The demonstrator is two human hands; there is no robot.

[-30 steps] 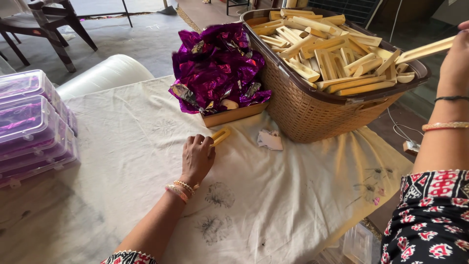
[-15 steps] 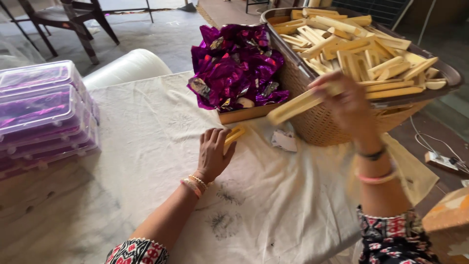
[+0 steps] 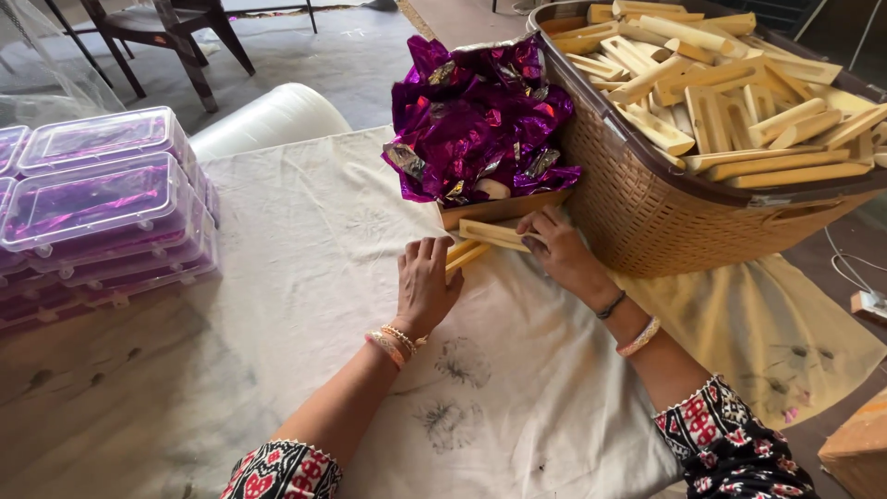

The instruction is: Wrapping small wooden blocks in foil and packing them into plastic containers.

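Observation:
My left hand (image 3: 425,282) lies palm down on the cream cloth (image 3: 305,277), its fingers resting on a pale wooden stick (image 3: 465,253). My right hand (image 3: 557,249) holds another flat wooden piece (image 3: 494,234) low over the cloth, just in front of a tray of crumpled purple foil wrappers (image 3: 476,120). Right of it stands a brown woven basket (image 3: 665,217) heaped with several similar wooden pieces (image 3: 730,102).
Stacked clear plastic boxes (image 3: 102,199) with purple contents sit at the left edge. A white roll (image 3: 263,120) lies behind the table, with dark chairs (image 3: 176,32) on the floor beyond. A cardboard box corner (image 3: 855,448) shows at lower right.
My right hand has come down from the basket with a wooden piece and brought it to the cloth beside my left hand. The view shifted slightly.

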